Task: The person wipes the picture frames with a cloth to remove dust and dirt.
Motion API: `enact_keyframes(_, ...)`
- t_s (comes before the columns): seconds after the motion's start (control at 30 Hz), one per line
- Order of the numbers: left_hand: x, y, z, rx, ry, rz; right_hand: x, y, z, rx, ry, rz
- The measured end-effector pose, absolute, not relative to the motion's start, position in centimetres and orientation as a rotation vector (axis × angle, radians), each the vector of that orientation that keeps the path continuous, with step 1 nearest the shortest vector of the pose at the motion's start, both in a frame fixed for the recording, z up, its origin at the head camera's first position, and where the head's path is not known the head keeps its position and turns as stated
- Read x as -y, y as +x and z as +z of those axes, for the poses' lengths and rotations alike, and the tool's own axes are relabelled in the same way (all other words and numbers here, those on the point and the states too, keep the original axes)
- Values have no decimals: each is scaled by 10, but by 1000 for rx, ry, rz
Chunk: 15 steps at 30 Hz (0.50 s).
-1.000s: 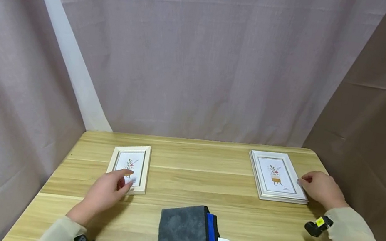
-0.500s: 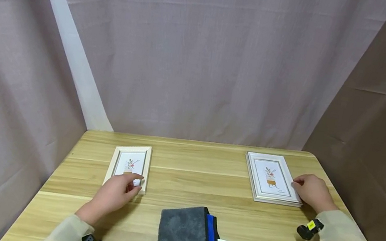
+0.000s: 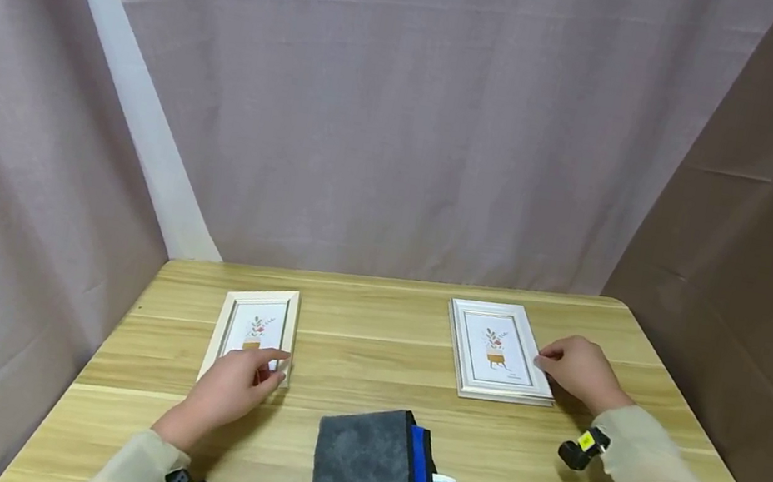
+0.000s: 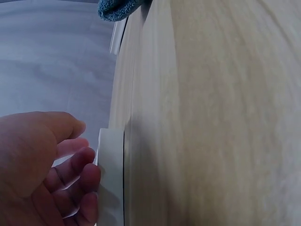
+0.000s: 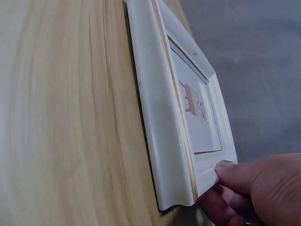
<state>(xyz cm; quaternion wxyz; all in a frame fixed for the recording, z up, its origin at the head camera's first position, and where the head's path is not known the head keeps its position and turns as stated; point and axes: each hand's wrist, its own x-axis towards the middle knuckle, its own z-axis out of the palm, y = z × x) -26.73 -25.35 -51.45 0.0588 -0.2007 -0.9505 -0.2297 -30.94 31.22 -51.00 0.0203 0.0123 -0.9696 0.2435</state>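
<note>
At the table's right side, my right hand [image 3: 586,372] pinches the right edge of a white picture frame [image 3: 490,350], which lies face up with a potted flower print. In the right wrist view, the thumb [image 5: 228,170] presses on the white moulding while the fingers curl beneath its edge. On the left lies a cream picture frame [image 3: 259,326] with a similar print. Above its lower part my left hand [image 3: 222,392] hovers, fingers loosely bent and thumb apart, grasping nothing. The left wrist view shows those fingertips close beside the frame's edge [image 4: 110,174].
A folded grey and blue cloth [image 3: 365,474] with a white label lies at the front middle of the wooden table [image 3: 368,356]. Grey curtains [image 3: 405,126] hang behind and on both sides. Each wrist wears a small black camera [image 3: 583,447].
The white picture frame has slid left across the table, with my right hand at its right edge. My left hand has shifted slightly right over the cream frame.
</note>
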Motion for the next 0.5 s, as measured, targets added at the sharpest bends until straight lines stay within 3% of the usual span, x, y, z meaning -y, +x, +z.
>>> enact_keyframes(0.5,247,-268,-513,2891,-638,-754,-213,-327,-510,3032,50,1012)
